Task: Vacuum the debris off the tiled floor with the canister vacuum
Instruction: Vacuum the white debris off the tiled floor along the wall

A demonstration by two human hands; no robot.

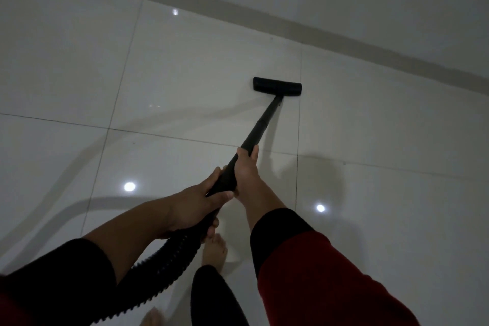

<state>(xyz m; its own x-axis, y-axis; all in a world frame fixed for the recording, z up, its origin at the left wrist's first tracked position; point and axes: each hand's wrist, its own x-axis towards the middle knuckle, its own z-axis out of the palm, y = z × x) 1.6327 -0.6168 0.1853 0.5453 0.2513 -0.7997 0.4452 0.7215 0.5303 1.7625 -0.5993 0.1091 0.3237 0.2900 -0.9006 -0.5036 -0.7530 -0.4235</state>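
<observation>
A black vacuum wand [260, 124] slants from my hands up to a flat black floor nozzle [277, 86], which rests on the glossy white tiled floor [185, 66]. My right hand [246, 169] grips the wand higher up. My left hand [197, 204] holds the wand's lower end where the ribbed black hose [164, 264] joins. The hose curves down to the lower left and leaves the frame. The canister is out of view. A tiny dark speck [134, 143] lies on a tile to the left.
A grey skirting strip [344, 37] runs diagonally along the wall just beyond the nozzle. My bare feet [214, 249] stand below my hands. Ceiling-light reflections dot the tiles.
</observation>
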